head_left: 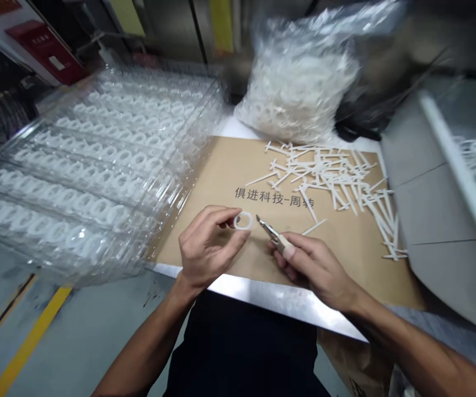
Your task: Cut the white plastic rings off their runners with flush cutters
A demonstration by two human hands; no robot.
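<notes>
The left hand, nearly closed, is pinching a smooth whitish ring at its two o'clock; the right hand is curling around a metal-tipped tool, pointing just off the ring's three o'clock. Thin white sticks are lying on brown cardboard.

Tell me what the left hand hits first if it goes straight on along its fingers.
Probably the tip of the metal tool in the right hand, met by the white ring the left hand holds. Depth between them is unclear.

L hand: pinch; R hand: grip
</notes>
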